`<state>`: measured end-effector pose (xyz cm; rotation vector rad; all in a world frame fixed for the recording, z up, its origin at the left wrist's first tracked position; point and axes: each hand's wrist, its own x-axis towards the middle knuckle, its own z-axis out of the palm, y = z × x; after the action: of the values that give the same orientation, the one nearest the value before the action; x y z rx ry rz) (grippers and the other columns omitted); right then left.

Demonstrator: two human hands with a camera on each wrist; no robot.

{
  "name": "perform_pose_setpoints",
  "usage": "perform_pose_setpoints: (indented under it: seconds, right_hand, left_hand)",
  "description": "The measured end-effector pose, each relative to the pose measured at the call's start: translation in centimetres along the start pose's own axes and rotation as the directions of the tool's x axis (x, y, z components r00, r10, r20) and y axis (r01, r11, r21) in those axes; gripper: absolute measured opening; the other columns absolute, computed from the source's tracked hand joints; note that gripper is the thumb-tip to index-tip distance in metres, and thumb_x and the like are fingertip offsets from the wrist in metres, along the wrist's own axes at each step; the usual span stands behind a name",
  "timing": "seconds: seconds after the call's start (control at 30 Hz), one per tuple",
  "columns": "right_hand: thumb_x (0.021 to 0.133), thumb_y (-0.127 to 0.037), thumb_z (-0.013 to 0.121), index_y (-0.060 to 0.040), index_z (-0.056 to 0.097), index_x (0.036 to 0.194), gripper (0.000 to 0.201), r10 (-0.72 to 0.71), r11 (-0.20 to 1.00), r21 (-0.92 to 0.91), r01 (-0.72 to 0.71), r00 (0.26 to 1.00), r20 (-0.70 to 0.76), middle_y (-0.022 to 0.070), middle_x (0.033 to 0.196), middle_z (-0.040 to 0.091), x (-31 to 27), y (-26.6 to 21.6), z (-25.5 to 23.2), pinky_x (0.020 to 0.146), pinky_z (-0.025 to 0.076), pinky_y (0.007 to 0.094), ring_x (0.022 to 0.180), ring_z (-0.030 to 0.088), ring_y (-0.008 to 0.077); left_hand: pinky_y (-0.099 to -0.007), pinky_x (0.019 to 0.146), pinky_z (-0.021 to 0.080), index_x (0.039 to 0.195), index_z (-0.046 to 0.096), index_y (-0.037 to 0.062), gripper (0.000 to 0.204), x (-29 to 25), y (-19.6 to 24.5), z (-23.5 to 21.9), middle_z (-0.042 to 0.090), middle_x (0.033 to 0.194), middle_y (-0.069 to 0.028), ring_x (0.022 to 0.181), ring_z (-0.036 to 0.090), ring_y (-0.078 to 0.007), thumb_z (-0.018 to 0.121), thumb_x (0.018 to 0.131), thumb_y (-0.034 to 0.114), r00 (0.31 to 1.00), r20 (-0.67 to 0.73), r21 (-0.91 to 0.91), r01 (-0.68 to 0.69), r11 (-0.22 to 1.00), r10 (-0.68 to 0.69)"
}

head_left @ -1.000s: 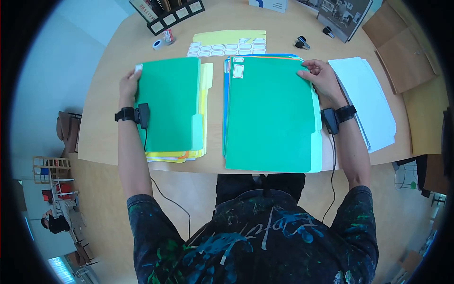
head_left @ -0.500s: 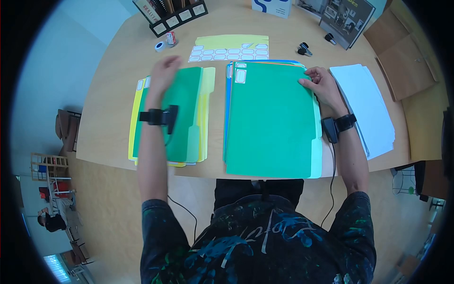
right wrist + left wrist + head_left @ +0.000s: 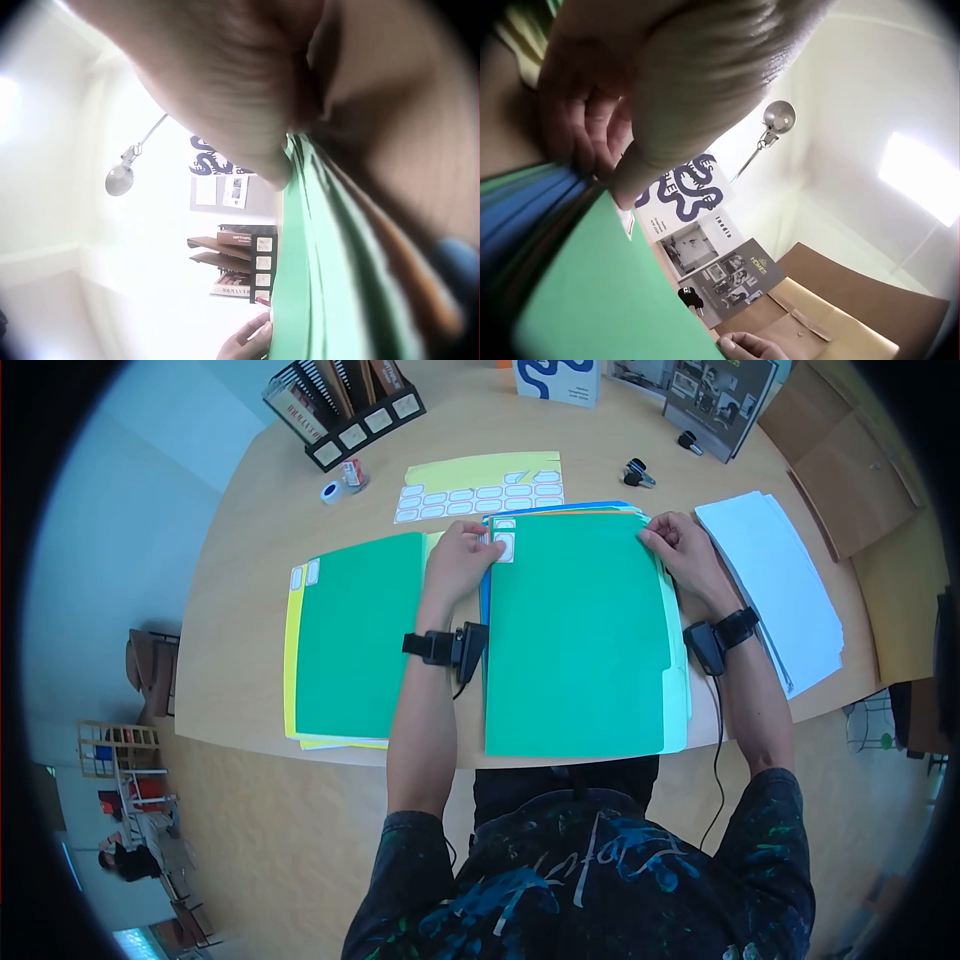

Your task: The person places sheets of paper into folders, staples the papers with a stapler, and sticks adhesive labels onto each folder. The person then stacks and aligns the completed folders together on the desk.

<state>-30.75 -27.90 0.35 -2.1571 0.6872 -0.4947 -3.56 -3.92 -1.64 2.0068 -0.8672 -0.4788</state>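
Two piles of folders lie side by side in the head view. My left hand [image 3: 460, 565] grips the upper left corner of the right-hand folder stack [image 3: 575, 650], thumb on top by a white label [image 3: 505, 547] and fingers at the edge. At the stack's upper right corner, my right hand [image 3: 690, 555] pinches the edge with its thumb on the green cover. The left wrist view shows blue and green folder edges under my left fingers. Left of that arm lies the other pile, a green folder [image 3: 360, 640] over yellow ones, with labels at its upper left.
Behind the stacks lies a label sheet [image 3: 480, 485]. A tape roll [image 3: 331, 492] and a black file holder [image 3: 365, 430] stand at the back left. Black clips [image 3: 636, 473] and upright booklets [image 3: 720, 405] are at the back right, white papers [image 3: 770, 590] at the right.
My left hand has left the left pile, crossed rightward over it and taken the right stack's upper left corner. My right hand has stayed at the upper right corner.
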Motion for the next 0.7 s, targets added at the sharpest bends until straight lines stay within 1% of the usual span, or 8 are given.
perform_pose_setpoints:
  seconds: [0.07, 0.13, 0.23, 0.37, 0.43, 0.57, 0.63, 0.7]
  right_hand:
    - [0.097, -0.024, 0.068, 0.0016, 0.066, 0.105, 0.027, -0.027, 1.000, -0.009, 0.026, 0.999, -0.021, 0.0068, 0.095, 0.065, 0.1, 0.4, 0.1, 0.074, 0.050, 0.0281, 0.080, 0.058, 0.0123]
    - [0.098, -0.021, 0.065, 0.0019, 0.066, 0.106, 0.024, -0.046, 0.999, -0.024, 0.045, 0.998, -0.031, 0.0065, 0.095, 0.065, -0.1, 0.8, 0.2, 0.075, 0.050, 0.0282, 0.081, 0.058, 0.0125]
    - [0.098, -0.018, 0.064, 0.0027, 0.066, 0.106, 0.023, -0.081, 0.997, 0.010, 0.082, 0.996, -0.034, 0.0063, 0.093, 0.065, -0.2, 0.7, 0.2, 0.076, 0.049, 0.0284, 0.081, 0.059, 0.0129]
    - [0.098, -0.017, 0.064, 0.0012, 0.066, 0.107, 0.021, -0.045, 0.999, 0.010, 0.046, 0.999, -0.027, 0.0036, 0.086, 0.059, -0.2, 0.3, 0.1, 0.069, 0.045, 0.0281, 0.076, 0.053, 0.0108]
    - [0.098, -0.017, 0.063, 0.0008, 0.066, 0.108, 0.020, -0.018, 1.000, -0.014, 0.018, 1.000, -0.003, 0.0027, 0.083, 0.056, -0.2, 0.2, 0.0, 0.068, 0.044, 0.0281, 0.073, 0.050, 0.0102]
    - [0.099, -0.018, 0.062, -0.0003, 0.067, 0.111, 0.022, -0.085, 0.996, -0.018, 0.085, 0.996, -0.040, 0.0020, 0.077, 0.052, -0.4, 0.3, 0.3, 0.066, 0.043, 0.0283, 0.070, 0.047, 0.0092]
    - [0.100, -0.019, 0.060, -0.0003, 0.067, 0.113, 0.024, -0.136, 0.990, -0.053, 0.133, 0.989, -0.065, 0.0024, 0.076, 0.052, -0.1, 0.9, 0.7, 0.066, 0.043, 0.0286, 0.070, 0.047, 0.0090]
    - [0.105, -0.028, 0.055, -0.0008, 0.067, 0.116, 0.031, -0.132, 0.972, 0.167, 0.169, 0.969, -0.210, 0.0009, 0.080, 0.056, 0.4, 1.7, 1.3, 0.066, 0.043, 0.0272, 0.071, 0.048, 0.0089]
  left_hand:
    - [-0.0265, 0.069, 0.052, 0.117, 0.060, -0.0026, 0.055, -0.2, 0.2, 0.3, 0.070, 0.089, -0.0056, 0.082, 0.067, -0.0123, 0.085, 0.082, 0.031, 0.999, -0.022, -0.075, -0.034, 0.997, 0.032]
    - [-0.0236, 0.069, 0.052, 0.115, 0.061, -0.0038, 0.053, -1.0, 1.3, 0.5, 0.069, 0.088, -0.0060, 0.081, 0.066, -0.0116, 0.085, 0.083, 0.032, 0.994, -0.103, 0.048, -0.016, 0.999, 0.020]
    - [-0.0234, 0.070, 0.053, 0.113, 0.063, -0.0047, 0.050, -1.4, 2.2, 0.2, 0.069, 0.088, -0.0059, 0.081, 0.066, -0.0111, 0.084, 0.084, 0.030, 0.997, -0.064, 0.034, 0.051, 0.998, -0.049]
    - [-0.0242, 0.072, 0.054, 0.112, 0.063, -0.0048, 0.045, -0.8, 1.3, -0.1, 0.068, 0.089, -0.0054, 0.082, 0.067, -0.0112, 0.082, 0.086, 0.026, 0.999, -0.020, -0.039, 0.037, 0.999, -0.038]
    - [-0.0247, 0.072, 0.054, 0.112, 0.063, -0.0054, 0.040, -0.6, 0.6, -0.1, 0.070, 0.091, -0.0066, 0.083, 0.067, -0.0116, 0.080, 0.088, 0.021, 0.999, -0.036, -0.206, 0.007, 0.978, -0.015]
    - [-0.0236, 0.076, 0.053, 0.116, 0.062, -0.0030, 0.032, -0.9, 1.2, 0.4, 0.072, 0.094, -0.0082, 0.085, 0.067, -0.0116, 0.073, 0.093, 0.016, 0.979, -0.177, -0.189, -0.135, 0.973, 0.101]
    - [-0.0212, 0.077, 0.050, 0.120, 0.061, 0.0004, 0.025, -1.7, 3.4, 0.3, 0.071, 0.093, -0.0063, 0.086, 0.066, -0.0101, 0.066, 0.098, 0.012, 0.993, -0.115, -0.623, -0.096, 0.777, 0.030]
    - [-0.0210, 0.078, 0.049, 0.122, 0.061, 0.0017, 0.025, -1.8, 3.5, 0.7, 0.071, 0.093, -0.0053, 0.087, 0.066, -0.0092, 0.064, 0.099, 0.010, 0.994, -0.097, -0.635, -0.095, 0.767, 0.043]
